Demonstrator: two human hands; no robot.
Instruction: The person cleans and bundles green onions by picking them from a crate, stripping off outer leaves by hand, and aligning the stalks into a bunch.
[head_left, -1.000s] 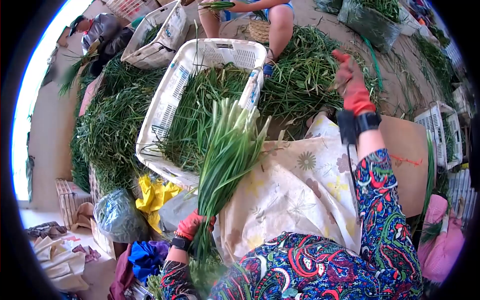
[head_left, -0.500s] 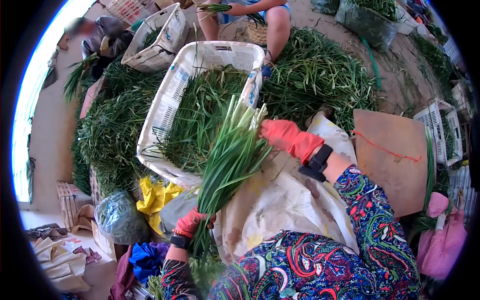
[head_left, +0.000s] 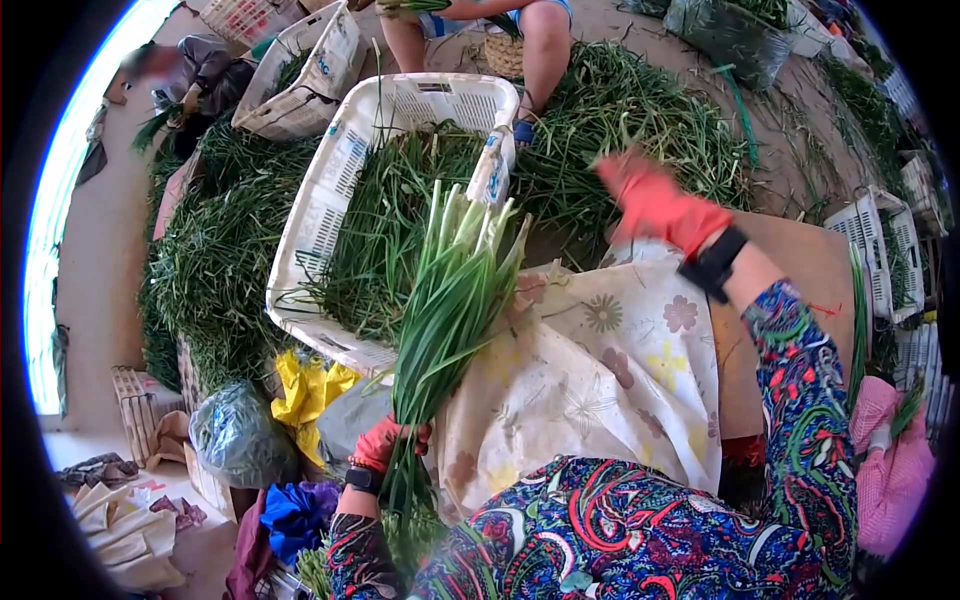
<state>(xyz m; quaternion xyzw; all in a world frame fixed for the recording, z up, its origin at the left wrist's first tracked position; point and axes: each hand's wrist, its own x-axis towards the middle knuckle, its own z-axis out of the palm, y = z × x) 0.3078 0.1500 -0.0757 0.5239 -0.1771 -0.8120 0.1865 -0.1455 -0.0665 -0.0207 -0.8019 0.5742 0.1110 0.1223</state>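
My left hand point(head_left: 390, 442), in a red glove, is closed around the leafy end of a bunch of chives point(head_left: 440, 310). The pale stems of the bunch point up and away from me, over the near right side of a white plastic crate point(head_left: 295, 265). My right hand point(head_left: 665, 205), also red-gloved, is raised to the right of the bunch, near a heap of loose greens point(head_left: 640, 130). Motion blurs its fingers, but they look apart, and I make out nothing in them. A flowered cloth point(head_left: 590, 370) covers my lap.
More greens point(head_left: 225, 240) are heaped left of the crate. Across from me a person's legs point(head_left: 545, 55) show, and another person point(head_left: 200, 75) is at the far left. A brown board point(head_left: 790, 270) lies on the right, a yellow bag point(head_left: 308, 395) on the left.
My right hand has left the stems of the bunch and moved up and to the right. My left hand keeps its hold, and the bunch now stands a little more upright.
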